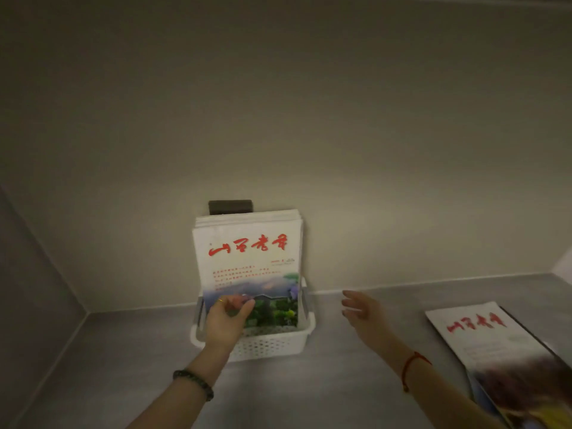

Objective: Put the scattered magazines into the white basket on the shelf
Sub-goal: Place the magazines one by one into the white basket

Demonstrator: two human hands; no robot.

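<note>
A white perforated basket point(272, 343) stands on the grey shelf against the back wall. Several magazines point(247, 258) with white covers and red lettering stand upright in it, leaning on the wall. My left hand point(227, 317) pinches the lower left part of the front magazine, in front of the basket's left side. My right hand point(359, 308) hovers to the right of the basket with fingers spread and nothing in it. More magazines point(495, 345) lie flat in a loose pile at the right of the shelf.
A dark rectangular block point(230, 206) sits on the wall behind the standing magazines. The shelf point(309, 391) is a grey recess with side walls at left and far right.
</note>
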